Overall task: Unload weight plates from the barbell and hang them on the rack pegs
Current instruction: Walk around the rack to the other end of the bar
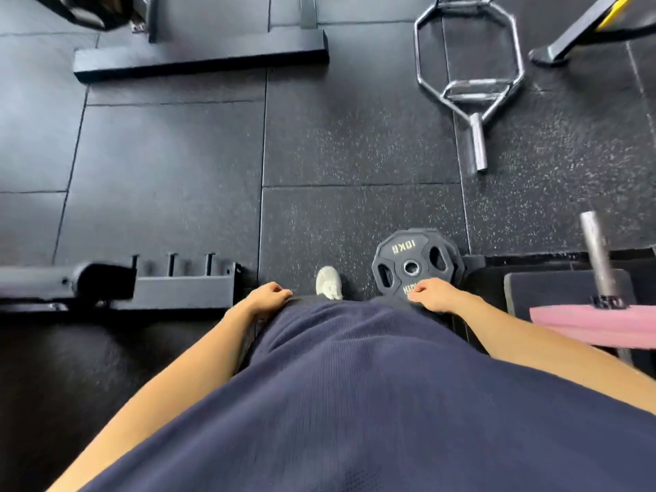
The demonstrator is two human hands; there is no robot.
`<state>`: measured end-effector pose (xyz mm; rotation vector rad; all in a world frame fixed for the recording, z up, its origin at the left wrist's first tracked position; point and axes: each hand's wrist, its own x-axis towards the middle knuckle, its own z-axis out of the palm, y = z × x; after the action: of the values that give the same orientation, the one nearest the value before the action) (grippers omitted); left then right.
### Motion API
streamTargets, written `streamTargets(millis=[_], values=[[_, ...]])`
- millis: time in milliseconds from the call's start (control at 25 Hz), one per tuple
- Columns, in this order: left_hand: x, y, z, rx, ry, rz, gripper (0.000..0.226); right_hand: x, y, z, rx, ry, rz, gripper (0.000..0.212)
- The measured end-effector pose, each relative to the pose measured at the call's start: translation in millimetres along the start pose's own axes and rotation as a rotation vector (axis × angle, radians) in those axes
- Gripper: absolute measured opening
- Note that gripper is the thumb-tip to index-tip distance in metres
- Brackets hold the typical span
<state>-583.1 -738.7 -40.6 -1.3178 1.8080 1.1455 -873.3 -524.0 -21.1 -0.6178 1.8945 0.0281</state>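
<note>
Right hand (435,296) grips a black 10KG plate (413,264); left hand (268,296) hangs loose.

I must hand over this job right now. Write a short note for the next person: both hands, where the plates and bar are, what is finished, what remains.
Left hand: loosely curled at the hip, holds nothing.
Right hand: grips the top edge of the black plate marked 10KG, which hangs at the right side over the floor.
Bar end: bare metal, far right, with a pink plate still on it.
Low rack: on the left, with short upright pegs, all bare.
Done: the black plate seems to be off the bar.
Left: hang it on a peg, then take off the pink plate. The other end of the bar is out of view.
</note>
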Motion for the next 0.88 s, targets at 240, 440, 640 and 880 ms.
streamTargets(millis=[240,440,640,880], values=[[75,67,-175,-0.092,0.126,0.053,0.038,68,-128,-131,0.144,0.231,-0.111,0.024],[137,99,-249,-0.181,0.083,0.001,0.038,158,-204,-224,-0.042,0.039,-0.082,0.022],[177,107,-311,-0.223,0.059,-0.179,0.036,240,-326,-322,-0.334,-0.098,-0.193,0.027],[205,126,-385,-0.619,0.278,-0.375,0.039,314,-515,-412,-0.638,-0.195,-0.395,0.035]])
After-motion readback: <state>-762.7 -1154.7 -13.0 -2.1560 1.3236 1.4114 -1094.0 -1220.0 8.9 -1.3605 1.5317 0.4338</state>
